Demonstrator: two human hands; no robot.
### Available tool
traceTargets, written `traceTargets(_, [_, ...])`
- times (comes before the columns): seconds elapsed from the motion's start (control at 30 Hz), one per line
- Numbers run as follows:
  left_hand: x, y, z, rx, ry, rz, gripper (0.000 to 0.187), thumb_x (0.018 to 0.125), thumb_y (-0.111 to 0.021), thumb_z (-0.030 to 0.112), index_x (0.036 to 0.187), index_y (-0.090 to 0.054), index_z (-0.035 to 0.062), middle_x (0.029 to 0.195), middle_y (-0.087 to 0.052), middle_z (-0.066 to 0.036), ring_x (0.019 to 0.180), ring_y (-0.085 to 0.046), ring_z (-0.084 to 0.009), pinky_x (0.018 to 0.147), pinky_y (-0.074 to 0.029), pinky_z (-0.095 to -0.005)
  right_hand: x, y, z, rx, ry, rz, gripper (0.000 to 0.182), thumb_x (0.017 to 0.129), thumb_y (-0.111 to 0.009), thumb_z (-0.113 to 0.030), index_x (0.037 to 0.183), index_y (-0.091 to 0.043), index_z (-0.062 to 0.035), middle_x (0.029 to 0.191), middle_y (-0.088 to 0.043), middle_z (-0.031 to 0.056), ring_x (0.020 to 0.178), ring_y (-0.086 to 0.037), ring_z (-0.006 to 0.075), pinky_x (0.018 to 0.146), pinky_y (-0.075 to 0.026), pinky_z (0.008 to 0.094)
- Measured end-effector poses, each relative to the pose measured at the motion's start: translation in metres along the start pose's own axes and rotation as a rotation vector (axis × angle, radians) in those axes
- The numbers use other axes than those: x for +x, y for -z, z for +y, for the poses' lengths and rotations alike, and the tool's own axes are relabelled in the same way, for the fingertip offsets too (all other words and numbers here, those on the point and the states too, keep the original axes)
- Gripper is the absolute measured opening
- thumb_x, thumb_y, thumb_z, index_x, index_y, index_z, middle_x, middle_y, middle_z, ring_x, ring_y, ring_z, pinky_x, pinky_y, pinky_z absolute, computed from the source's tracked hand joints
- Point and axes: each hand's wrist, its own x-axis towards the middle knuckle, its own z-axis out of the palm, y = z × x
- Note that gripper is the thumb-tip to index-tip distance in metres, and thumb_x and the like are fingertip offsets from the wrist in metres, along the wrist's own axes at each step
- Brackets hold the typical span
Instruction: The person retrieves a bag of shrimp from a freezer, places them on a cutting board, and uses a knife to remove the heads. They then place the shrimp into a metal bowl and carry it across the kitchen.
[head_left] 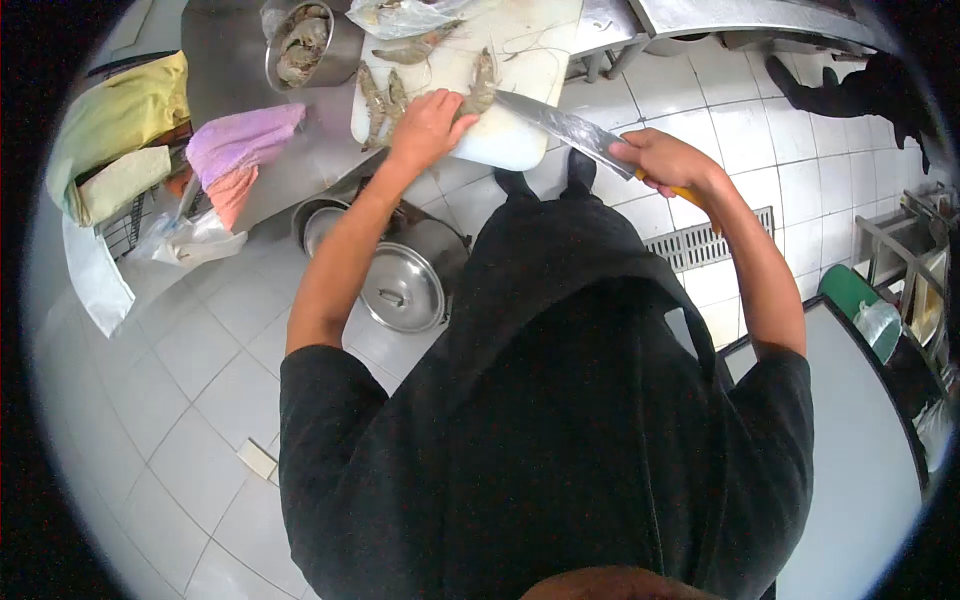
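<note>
Pinning prawn (481, 84) under left hand (428, 128) fingertips; right hand (663, 158) gripping knife (572, 131).

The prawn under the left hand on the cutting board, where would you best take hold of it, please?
Probably by the thick body, from the person's own side. The prawn lies lengthwise, pointing away across the cutting board, and the left hand already rests at its near end; the knife in the right hand occupies the right.
</note>
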Motion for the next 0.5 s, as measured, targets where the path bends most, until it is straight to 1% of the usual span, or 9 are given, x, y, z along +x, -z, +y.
traceTargets(0.03, [0.0, 0.0, 0.005, -0.006, 0.102, -0.005, 0.034, 0.085, -0.072, 0.031, 0.099, -0.062, 0.0015, 0.093, -0.062, -0.015, 0.091, -0.061, -0.0353, 0.081, -0.05, -0.0446, 0.0, -0.002, 0.0, 0.033, 0.006, 0.023, 0.032, 0.103, -0.05, -0.035, 0.094, -0.061, -0.0057, 0.061, -0.042, -0.0023, 0.047, -0.037, 0.0068, 0.039, -0.031, 0.0246])
traceTargets(0.07, [0.003, 0.002, 0.006, -0.038, 0.137, 0.032, 0.034, 0.086, -0.072, 0.032, 0.097, -0.062, 0.0011, 0.092, -0.062, -0.015, 0.089, -0.061, -0.0358, 0.079, -0.05, -0.0449, -0.001, -0.002, 0.0, 0.07, 0.006, 0.048, 0.033, 0.103, -0.05, -0.035, 0.094, -0.061, -0.0056, 0.061, -0.043, -0.0021, 0.047, -0.037, 0.0069, 0.039, -0.031, 0.0247])
traceTargets(0.13, [0.008, 0.001, 0.008, -0.115, 0.2, 0.093, 0.034, 0.087, -0.07, 0.033, 0.093, -0.063, 0.0004, 0.089, -0.062, -0.016, 0.085, -0.062, -0.037, 0.076, -0.05, -0.0456, -0.004, 0.002, -0.002, 0.027, 0.034, 0.022, 0.034, 0.102, -0.05, -0.035, 0.094, -0.061, -0.004, 0.063, -0.045, 0.0001, 0.047, -0.04, 0.0083, 0.039, -0.032, 0.0259])
traceTargets(0.17, [0.017, -0.007, 0.001, -0.037, 0.143, 0.206, 0.031, 0.089, -0.068, 0.031, 0.086, -0.062, 0.001, 0.088, -0.061, -0.016, 0.084, -0.061, -0.0366, 0.074, -0.049, -0.0459, 0.0, 0.005, 0.001, 0.0, 0.047, 0.01, 0.034, 0.101, -0.049, -0.035, 0.094, -0.06, -0.0031, 0.063, -0.046, 0.0011, 0.047, -0.04, 0.0094, 0.039, -0.033, 0.0267])
traceTargets(0.27, [0.054, -0.02, -0.001, -0.007, -0.034, 0.229, 0.029, 0.091, -0.066, 0.03, 0.083, -0.06, 0.0026, 0.085, -0.06, -0.016, 0.081, -0.06, -0.0361, 0.072, -0.048, -0.0475, 0.001, 0.007, -0.002, -0.099, 0.057, 0.01, 0.036, 0.101, -0.048, -0.035, 0.094, -0.058, -0.002, 0.062, -0.047, 0.0024, 0.045, -0.042, 0.0118, 0.039, -0.036, 0.0292])
traceTargets(0.3, [0.057, -0.026, 0.003, 0.036, -0.082, 0.233, 0.025, 0.092, -0.063, 0.026, 0.082, -0.059, 0.0036, 0.082, -0.059, -0.015, 0.078, -0.06, -0.0356, 0.069, -0.047, -0.0479, 0.001, 0.007, -0.002, -0.112, 0.056, 0.018, 0.036, 0.101, -0.048, -0.036, 0.094, -0.058, -0.0019, 0.062, -0.047, 0.0025, 0.044, -0.042, 0.0122, 0.039, -0.036, 0.0296])
traceTargets(0.37, [0.054, -0.043, 0.003, 0.012, -0.005, 0.288, 0.023, 0.093, -0.061, 0.024, 0.082, -0.058, 0.004, 0.08, -0.059, -0.014, 0.076, -0.059, -0.0356, 0.068, -0.047, -0.0478, -0.001, 0.011, -0.009, -0.177, 0.049, 0.005, 0.038, 0.101, -0.047, -0.037, 0.096, -0.058, -0.0008, 0.061, -0.048, 0.0035, 0.042, -0.042, 0.013, 0.038, -0.036, 0.0299])
traceTargets(0.4, [0.053, -0.047, 0.005, 0.0, 0.03, 0.309, 0.023, 0.094, -0.06, 0.024, 0.082, -0.058, 0.0043, 0.08, -0.059, -0.014, 0.075, -0.059, -0.0356, 0.067, -0.047, -0.0478, -0.001, 0.011, -0.008, -0.162, 0.058, -0.009, 0.038, 0.101, -0.047, -0.037, 0.096, -0.058, -0.0005, 0.062, -0.048, 0.0039, 0.042, -0.043, 0.0132, 0.038, -0.037, 0.0301])
traceTargets(0.5, [0.05, -0.053, 0.005, 0.009, 0.046, 0.33, 0.022, 0.095, -0.058, 0.022, 0.082, -0.058, 0.0043, 0.08, -0.059, -0.015, 0.074, -0.059, -0.0359, 0.066, -0.047, -0.0471, -0.003, 0.007, -0.002, -0.135, 0.074, -0.035, 0.038, 0.101, -0.047, -0.036, 0.098, -0.057, 0.0003, 0.062, -0.049, 0.0049, 0.041, -0.044, 0.0137, 0.038, -0.038, 0.0307])
